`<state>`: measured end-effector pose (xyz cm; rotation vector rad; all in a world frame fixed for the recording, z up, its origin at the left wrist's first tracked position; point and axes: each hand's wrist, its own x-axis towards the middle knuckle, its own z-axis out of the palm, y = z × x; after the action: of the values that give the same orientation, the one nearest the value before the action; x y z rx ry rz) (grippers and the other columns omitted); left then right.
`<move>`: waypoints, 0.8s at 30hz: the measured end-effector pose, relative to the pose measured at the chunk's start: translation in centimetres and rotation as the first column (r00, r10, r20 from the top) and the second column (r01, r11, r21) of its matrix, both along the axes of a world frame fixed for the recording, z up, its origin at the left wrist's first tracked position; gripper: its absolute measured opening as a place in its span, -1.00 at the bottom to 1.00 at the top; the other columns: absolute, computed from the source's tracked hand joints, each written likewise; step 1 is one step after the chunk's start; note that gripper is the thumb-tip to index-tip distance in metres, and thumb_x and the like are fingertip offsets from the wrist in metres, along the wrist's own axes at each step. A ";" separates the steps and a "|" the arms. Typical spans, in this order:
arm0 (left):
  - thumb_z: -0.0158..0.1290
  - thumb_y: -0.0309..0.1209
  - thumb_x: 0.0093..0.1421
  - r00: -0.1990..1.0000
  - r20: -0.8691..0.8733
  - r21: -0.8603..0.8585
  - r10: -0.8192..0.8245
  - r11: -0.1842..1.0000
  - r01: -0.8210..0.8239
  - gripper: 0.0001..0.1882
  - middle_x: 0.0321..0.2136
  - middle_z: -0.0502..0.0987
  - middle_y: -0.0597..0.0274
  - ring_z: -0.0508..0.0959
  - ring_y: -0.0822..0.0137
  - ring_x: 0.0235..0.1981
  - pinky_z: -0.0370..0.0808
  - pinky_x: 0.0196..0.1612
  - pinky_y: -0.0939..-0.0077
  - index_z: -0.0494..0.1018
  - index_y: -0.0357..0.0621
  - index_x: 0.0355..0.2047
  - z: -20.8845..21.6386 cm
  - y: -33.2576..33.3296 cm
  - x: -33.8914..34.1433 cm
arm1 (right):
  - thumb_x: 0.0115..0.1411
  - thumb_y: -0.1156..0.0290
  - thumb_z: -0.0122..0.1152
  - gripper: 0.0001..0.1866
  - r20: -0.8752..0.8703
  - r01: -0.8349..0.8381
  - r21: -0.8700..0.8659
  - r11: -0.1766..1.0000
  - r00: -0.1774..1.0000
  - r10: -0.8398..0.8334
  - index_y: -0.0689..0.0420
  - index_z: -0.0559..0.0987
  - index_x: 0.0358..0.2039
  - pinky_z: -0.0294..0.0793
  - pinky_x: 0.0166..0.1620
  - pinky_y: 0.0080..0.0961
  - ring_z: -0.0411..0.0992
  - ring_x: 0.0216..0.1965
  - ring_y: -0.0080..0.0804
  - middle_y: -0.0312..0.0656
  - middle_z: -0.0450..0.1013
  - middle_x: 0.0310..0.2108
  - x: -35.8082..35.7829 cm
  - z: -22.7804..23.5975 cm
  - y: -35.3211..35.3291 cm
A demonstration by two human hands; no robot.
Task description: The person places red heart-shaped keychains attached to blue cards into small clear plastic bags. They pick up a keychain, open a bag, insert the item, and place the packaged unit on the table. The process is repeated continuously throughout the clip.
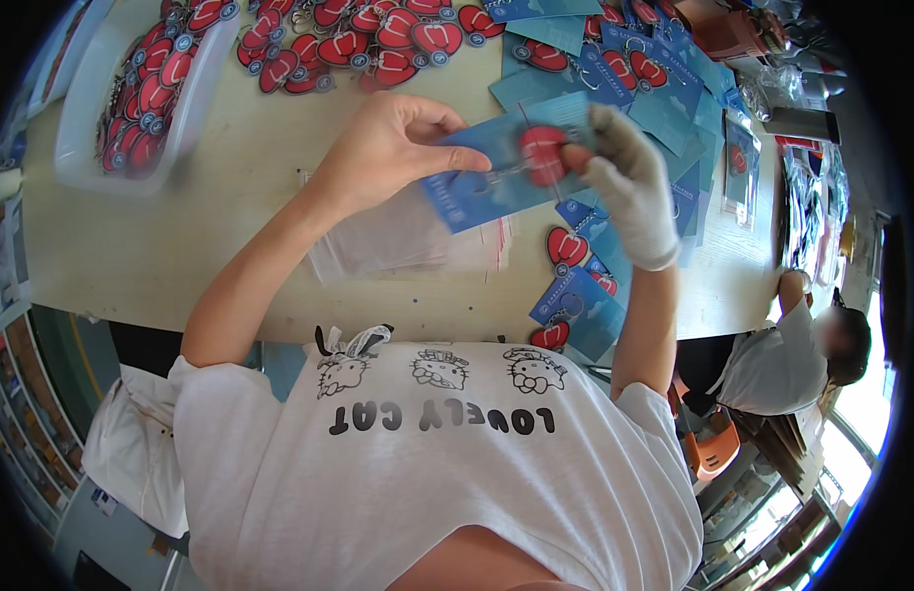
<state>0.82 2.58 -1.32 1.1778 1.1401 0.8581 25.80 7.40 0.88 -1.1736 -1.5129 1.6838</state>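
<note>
We've got a blue rectangular printed card (467, 202) w/ a red rounded keychain charm (544, 156) up over the pale wooden table (132, 256). Our bare left hand (388, 148) pinches its L end, thumb in front, other fingers partly hidden; our white-gloved right hand (629, 182) has its R end, fingers nearly closed, thumb at the charm, above clear plastic bags (378, 241).

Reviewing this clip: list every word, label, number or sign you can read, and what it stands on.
White shirt: bold dark lettering, upside down but legible; wording not copied here.
Held blue card: pale print, too blurred.
Other blue cards: pale print, too small.
Round tags by the red charms: marks too small.
</note>
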 end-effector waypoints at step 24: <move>0.25 -0.44 0.02 0.964 -0.266 0.362 -0.024 0.924 0.123 -0.73 -0.42 0.57 0.15 0.55 0.47 -0.35 0.47 -0.26 0.57 0.51 -0.21 -0.25 2.3 2.7 6.0 | 0.10 0.64 0.08 -0.70 0.310 -0.022 0.170 0.985 0.950 -0.032 0.29 0.53 -0.11 0.44 -0.19 -0.59 0.46 -0.32 -0.55 -0.23 0.53 -0.30 2.2 0.3 -2.6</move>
<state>6.80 5.26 0.94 1.6801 1.1596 0.9093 27.96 4.77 1.23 -1.3962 -1.8024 1.3771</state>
